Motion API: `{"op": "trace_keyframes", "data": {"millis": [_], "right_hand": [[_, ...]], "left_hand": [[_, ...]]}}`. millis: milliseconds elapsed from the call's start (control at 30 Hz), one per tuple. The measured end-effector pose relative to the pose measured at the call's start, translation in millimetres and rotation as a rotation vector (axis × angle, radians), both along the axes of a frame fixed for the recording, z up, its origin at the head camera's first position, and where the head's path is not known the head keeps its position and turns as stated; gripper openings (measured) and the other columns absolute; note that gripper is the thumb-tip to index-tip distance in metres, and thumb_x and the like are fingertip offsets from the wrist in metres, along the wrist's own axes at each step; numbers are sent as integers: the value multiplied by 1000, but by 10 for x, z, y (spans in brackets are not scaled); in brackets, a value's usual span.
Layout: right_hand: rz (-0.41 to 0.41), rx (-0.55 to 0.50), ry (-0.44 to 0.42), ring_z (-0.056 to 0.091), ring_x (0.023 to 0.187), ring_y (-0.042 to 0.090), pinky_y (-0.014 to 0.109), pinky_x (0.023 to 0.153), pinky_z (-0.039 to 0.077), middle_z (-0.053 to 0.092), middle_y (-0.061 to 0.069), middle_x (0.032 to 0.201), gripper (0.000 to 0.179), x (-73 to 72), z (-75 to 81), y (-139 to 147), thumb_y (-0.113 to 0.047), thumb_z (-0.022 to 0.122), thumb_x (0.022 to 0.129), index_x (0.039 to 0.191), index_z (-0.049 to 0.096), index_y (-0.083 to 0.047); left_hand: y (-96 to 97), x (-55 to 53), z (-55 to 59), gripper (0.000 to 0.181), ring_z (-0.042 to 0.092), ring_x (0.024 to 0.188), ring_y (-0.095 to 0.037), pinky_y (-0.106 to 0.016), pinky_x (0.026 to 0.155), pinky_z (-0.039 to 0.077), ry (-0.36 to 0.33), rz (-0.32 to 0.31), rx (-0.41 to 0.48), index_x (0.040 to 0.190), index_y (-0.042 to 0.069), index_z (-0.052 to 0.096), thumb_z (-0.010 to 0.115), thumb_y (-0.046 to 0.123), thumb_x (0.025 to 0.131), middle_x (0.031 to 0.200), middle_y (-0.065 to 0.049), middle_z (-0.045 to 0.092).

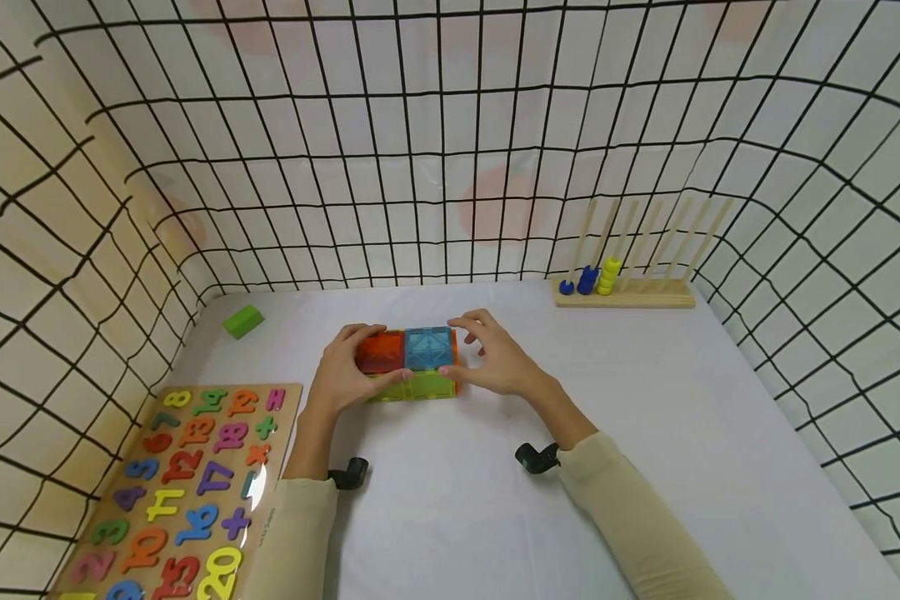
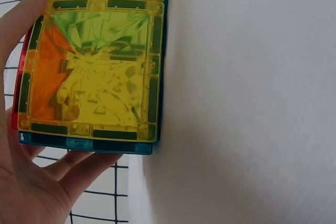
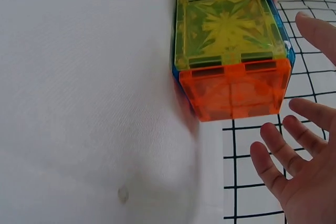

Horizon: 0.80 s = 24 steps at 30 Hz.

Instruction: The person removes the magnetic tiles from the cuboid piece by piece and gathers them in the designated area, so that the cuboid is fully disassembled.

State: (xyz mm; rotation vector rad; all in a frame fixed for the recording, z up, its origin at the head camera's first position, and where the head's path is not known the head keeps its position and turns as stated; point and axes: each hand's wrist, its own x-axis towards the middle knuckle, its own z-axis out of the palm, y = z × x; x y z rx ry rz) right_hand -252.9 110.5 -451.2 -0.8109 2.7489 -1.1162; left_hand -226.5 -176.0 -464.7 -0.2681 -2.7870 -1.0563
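Observation:
A long box of clear magnetic tiles lies on the white table, with a red and a blue tile on top. Yellow tiles form its near side, and an orange tile closes its right end. My left hand holds the left end, thumb along the near side and fingers around the back. Near the right end is my right hand, its fingers spread; in the right wrist view that hand stands apart from the box.
A wooden number puzzle board lies at the left. Behind it sits a green block. A wooden peg stand with blue and yellow beads stands at the back right. Black wire mesh borders the table's back and sides.

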Motion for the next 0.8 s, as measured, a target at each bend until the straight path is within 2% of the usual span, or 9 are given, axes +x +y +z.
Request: {"op": "trace_keyframes", "data": {"millis": [167,367,533,800], "right_hand": [[14,22,12,54,118,22,39,91,55,43,3,145,82,-34,-7,-51,-56,78,86,151,50,-16],[-8,71,7,52,121,27,48,103,53,40,6,143,79,-35,22,-86,-55,78,86,151,52,-17],[7,95,-5,51,119,28,48,103,52,38,9,142,82,-40,59,-114,-52,79,86,152,49,-15],[-29,87,-31,53,120,27,47,105,52,46,6,134,77,-124,94,-146,-49,87,77,142,59,-17]], "left_hand": [[42,-14,-35,87,54,129,-36,-59,103,52,24,4,17,142,22,60,86,63,70,146,-7,53],[104,-24,-84,88,56,126,-36,-60,100,53,37,17,15,142,25,60,84,68,69,146,-5,52],[125,-32,-105,86,56,125,-34,-59,99,54,42,27,5,142,28,60,84,68,69,147,-3,52],[130,-34,-88,87,56,124,-35,-57,97,55,27,27,4,143,29,59,83,69,69,146,-4,52]]}}
